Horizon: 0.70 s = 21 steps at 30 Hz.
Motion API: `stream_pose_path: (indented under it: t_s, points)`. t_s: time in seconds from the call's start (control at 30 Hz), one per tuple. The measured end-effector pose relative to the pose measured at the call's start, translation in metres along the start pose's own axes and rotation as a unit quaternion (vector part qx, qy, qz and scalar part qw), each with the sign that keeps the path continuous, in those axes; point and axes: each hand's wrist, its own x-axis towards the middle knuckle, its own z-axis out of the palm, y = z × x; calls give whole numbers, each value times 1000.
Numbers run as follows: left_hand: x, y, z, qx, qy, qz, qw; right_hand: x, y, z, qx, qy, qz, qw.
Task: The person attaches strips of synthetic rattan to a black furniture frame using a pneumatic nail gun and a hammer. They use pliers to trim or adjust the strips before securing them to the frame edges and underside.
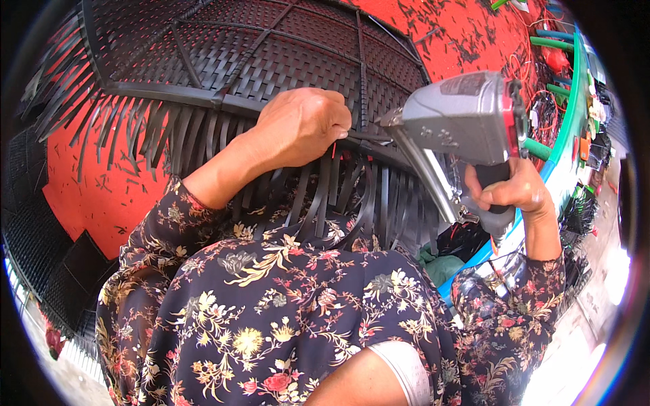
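Note:
Across my lap lies a black woven wicker panel [298,57] on a frame, with many loose flat strips [196,139] hanging along its near edge. My left hand [308,125] is closed in a pinch at that frame edge, fingers curled over a strip; the fingertips are partly hidden. A grey and black pneumatic staple gun [453,122] is gripped in my right hand [511,189] by its handle. Its nose points left toward the frame, just right of my left hand. Whether the nose touches the frame I cannot tell.
Red sheeting [101,210] scattered with black strip offcuts covers the ground. To the left stand more black woven pieces [47,271]. A green and blue curved rim [565,122] with green tubes runs along the right, beside assorted clutter. An orange hose end [494,247] hangs below the gun.

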Motion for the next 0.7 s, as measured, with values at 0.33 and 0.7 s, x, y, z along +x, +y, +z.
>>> stream_pose_path:
  t_s: [0.33,0.7]
  points:
    - [-3,-6,-2,51,22,118,991,2,-13,2,-48,-7,-6,999]
    - [-11,-9,-2,99,39,161,981,18,-7,2,-80,-101,-85,988]
